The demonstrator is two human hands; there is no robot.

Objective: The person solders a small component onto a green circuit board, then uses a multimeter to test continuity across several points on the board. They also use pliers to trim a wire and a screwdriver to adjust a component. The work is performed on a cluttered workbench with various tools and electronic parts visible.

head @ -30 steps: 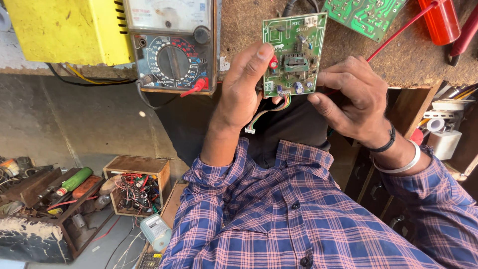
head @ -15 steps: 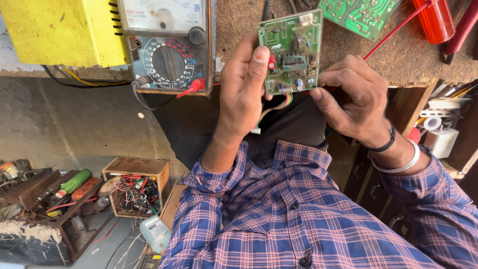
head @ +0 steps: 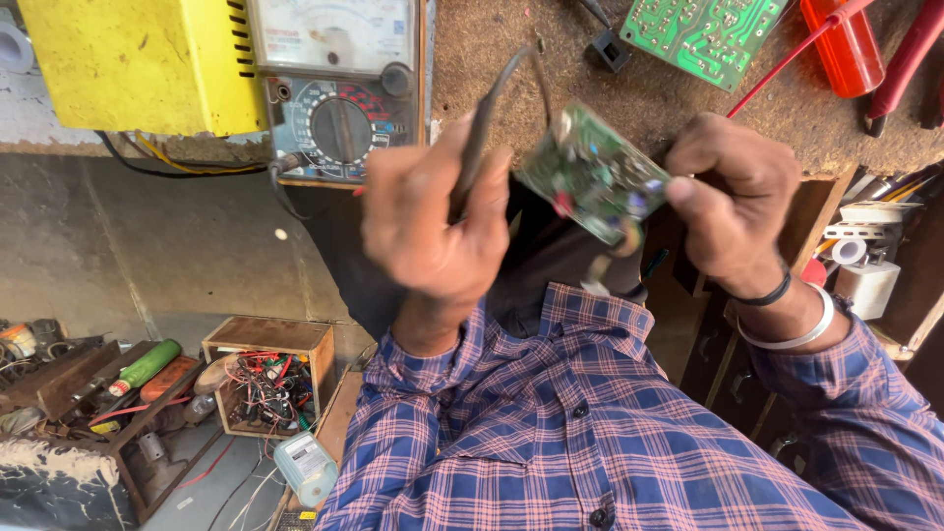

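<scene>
Pinched at its right end by the right hand (head: 733,202), a small green circuit board (head: 593,175) hangs in the air between the two hands, above the person's lap and just in front of the desk (head: 669,108) edge. That grip is closed on the board: thumb and fingertips clamp its edge, and the board tilts down to the right. The left hand (head: 433,226) is curled shut around a thin dark probe (head: 479,138), whose lead (head: 521,59) arcs up and over to the board's upper left corner. Both hands and the board are blurred, so finer contact at the probe tip cannot be told. A short pale wire (head: 596,275) dangles from the board's lower edge.

On the desk behind sit an analogue multimeter (head: 339,88) with a round dial, a yellow box (head: 138,64) to its left, a second green circuit board (head: 703,29) at the top, and red-handled tools (head: 836,39) at the upper right. Down on the floor to the left, a small wooden box (head: 270,383) holds tangled wires.

Half a second ago the board faced the camera squarely and upright, held near the desk edge with the left thumb laid on its left side and no probe in that hand's grasp visible. Now it has dropped lower, turned to a slant, and the left hand has let go of it to hold the probe; the right hand has shifted from beside the board to gripping it.
</scene>
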